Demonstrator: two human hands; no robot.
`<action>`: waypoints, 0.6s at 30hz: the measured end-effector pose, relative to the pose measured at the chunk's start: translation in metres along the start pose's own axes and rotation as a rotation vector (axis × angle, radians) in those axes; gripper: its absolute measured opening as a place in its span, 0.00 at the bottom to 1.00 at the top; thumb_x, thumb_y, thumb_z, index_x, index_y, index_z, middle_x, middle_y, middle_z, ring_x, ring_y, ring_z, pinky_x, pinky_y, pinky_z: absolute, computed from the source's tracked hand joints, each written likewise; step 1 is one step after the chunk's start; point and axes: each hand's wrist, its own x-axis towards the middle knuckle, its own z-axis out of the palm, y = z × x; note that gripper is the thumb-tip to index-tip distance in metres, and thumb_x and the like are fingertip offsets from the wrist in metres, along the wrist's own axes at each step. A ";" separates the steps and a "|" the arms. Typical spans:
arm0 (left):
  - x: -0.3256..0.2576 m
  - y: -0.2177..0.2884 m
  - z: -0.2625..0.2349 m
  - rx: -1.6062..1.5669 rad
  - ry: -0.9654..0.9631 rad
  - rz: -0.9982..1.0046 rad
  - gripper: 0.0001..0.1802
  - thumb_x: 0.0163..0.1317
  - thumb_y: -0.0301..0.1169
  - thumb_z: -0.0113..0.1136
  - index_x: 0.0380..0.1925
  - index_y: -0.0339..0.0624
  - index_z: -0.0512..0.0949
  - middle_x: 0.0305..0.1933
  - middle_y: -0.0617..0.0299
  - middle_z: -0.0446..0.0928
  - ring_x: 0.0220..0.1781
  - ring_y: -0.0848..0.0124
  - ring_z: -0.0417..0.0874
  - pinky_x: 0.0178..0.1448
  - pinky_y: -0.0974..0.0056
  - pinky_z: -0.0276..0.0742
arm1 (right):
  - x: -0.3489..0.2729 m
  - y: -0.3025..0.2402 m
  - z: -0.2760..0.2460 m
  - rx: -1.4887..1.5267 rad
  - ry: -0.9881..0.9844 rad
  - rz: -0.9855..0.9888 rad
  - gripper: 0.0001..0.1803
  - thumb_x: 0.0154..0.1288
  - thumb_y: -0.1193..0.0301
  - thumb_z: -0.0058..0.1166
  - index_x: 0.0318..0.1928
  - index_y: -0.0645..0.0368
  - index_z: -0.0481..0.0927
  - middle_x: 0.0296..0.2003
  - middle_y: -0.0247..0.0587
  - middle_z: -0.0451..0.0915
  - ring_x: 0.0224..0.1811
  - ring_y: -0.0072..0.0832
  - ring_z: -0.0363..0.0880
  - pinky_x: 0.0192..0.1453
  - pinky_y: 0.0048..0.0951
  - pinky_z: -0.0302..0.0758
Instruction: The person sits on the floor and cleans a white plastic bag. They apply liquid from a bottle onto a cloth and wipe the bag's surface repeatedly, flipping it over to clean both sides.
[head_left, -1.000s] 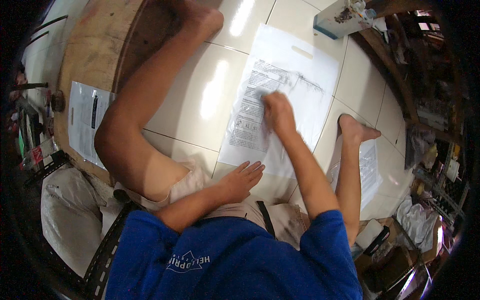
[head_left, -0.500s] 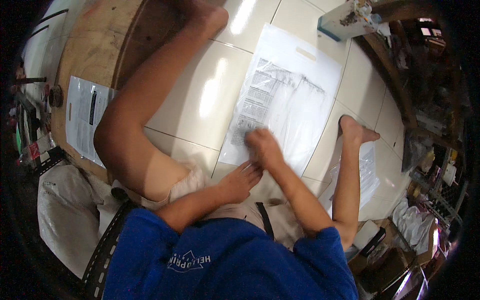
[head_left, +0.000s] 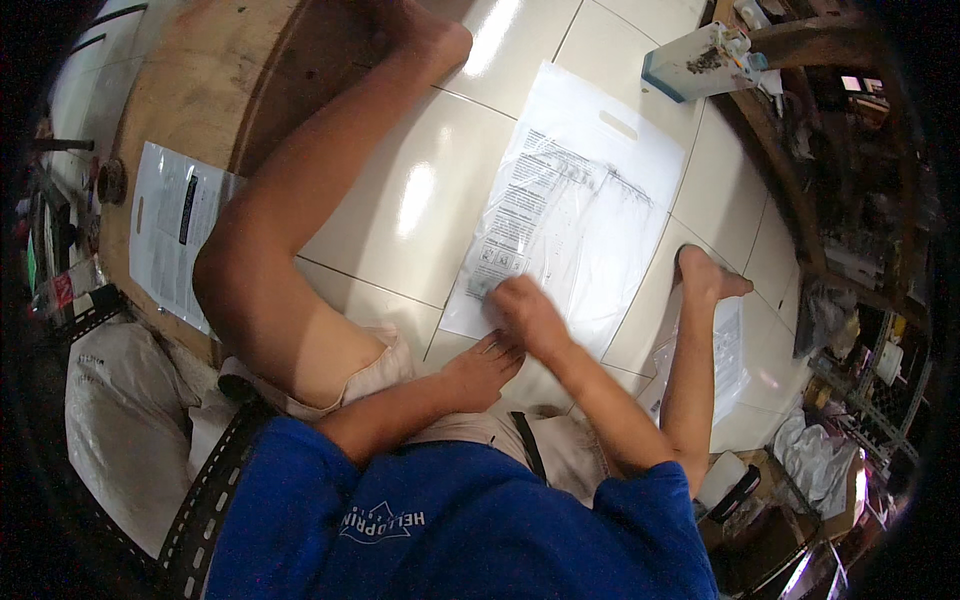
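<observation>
On the floor between my legs lies a white plastic bag (head_left: pixel 625 235) with a cut-out handle slot at its far end. Dark printing runs down its left side, and black smudges spread over the middle and right. My right hand (head_left: pixel 530 315) is closed and pressed to the near left part of the bag, over the lower end of the printing. Whatever its curled fingers hold, if anything, is hidden. Just nearer to me, my left hand (head_left: pixel 482 372) rests with fingers stretched out flat at the bag's near edge, its fingertips close beside the right hand.
Another printed bag (head_left: pixel 170 235) lies on the wooden bench (head_left: pixel 200 100) at left. More clear plastic bags (head_left: pixel 715 350) lie under my right leg. A stained white-and-blue container (head_left: pixel 695 65) stands at the far right, by cluttered shelves (head_left: pixel 870 200). A white sack (head_left: pixel 125 430) sits at lower left.
My right hand has shifted slightly toward me along the bag's left side and is less blurred. The left hand stays at the near edge. The whole view has shifted slightly.
</observation>
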 end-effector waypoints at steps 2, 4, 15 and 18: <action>-0.001 0.001 -0.005 -0.031 -0.010 0.007 0.45 0.57 0.43 0.61 0.70 0.28 0.57 0.78 0.44 0.48 0.81 0.51 0.44 0.81 0.44 0.38 | 0.005 -0.005 0.005 -0.019 0.054 0.069 0.11 0.57 0.77 0.52 0.41 0.58 0.80 0.40 0.49 0.76 0.46 0.48 0.75 0.56 0.43 0.74; -0.005 0.004 -0.006 -0.036 0.010 0.018 0.45 0.57 0.42 0.61 0.69 0.28 0.57 0.78 0.43 0.49 0.81 0.50 0.45 0.81 0.44 0.38 | 0.021 0.010 0.003 -0.081 0.106 0.138 0.11 0.57 0.77 0.51 0.41 0.57 0.80 0.39 0.48 0.76 0.46 0.48 0.75 0.54 0.42 0.74; -0.017 -0.008 -0.063 -0.264 0.294 -0.144 0.34 0.60 0.34 0.59 0.63 0.27 0.64 0.75 0.42 0.55 0.76 0.47 0.55 0.77 0.47 0.55 | 0.093 0.044 -0.086 0.157 0.439 0.238 0.14 0.61 0.72 0.58 0.47 0.62 0.81 0.40 0.52 0.83 0.45 0.43 0.82 0.53 0.37 0.76; -0.029 -0.034 -0.062 0.068 0.463 -0.383 0.35 0.59 0.34 0.60 0.65 0.30 0.64 0.74 0.44 0.57 0.75 0.49 0.56 0.76 0.47 0.56 | 0.038 0.033 -0.055 0.615 0.339 0.440 0.24 0.62 0.73 0.60 0.60 0.62 0.76 0.37 0.35 0.76 0.40 0.21 0.73 0.48 0.23 0.72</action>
